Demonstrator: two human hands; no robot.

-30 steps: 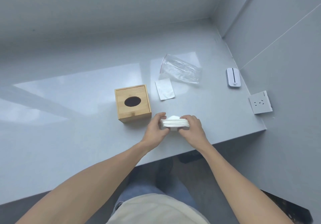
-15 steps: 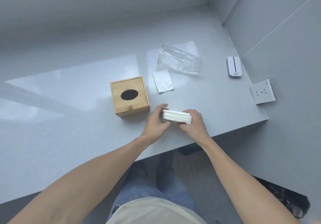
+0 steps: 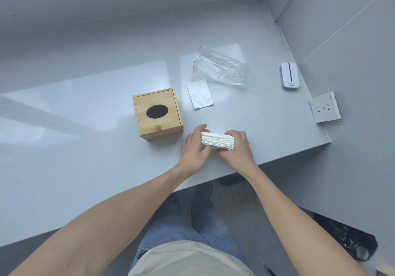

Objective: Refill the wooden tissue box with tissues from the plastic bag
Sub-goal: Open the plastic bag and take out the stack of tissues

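Observation:
A stack of white tissues (image 3: 217, 140) lies near the front edge of the grey table, held between both hands. My left hand (image 3: 194, 147) grips its left end and my right hand (image 3: 237, 147) grips its right end. Just left of the hands stands the wooden tissue box (image 3: 157, 113), closed, with a dark oval hole in its top. The clear plastic bag (image 3: 220, 67) with a red strip lies flat and empty farther back. A single white sheet (image 3: 199, 93) lies between the bag and the box.
A white oval device (image 3: 289, 75) lies at the table's right edge by the wall. A white wall socket (image 3: 324, 109) sticks out from the right wall. The grey table (image 3: 85, 147) ends close in front of the hands. A dark bag (image 3: 350, 239) sits on the floor at lower right.
The hands have kept hold of the tissue stack and pressed it flatter and squarer; a raised top tissue is now tucked down. The view has tilted slightly.

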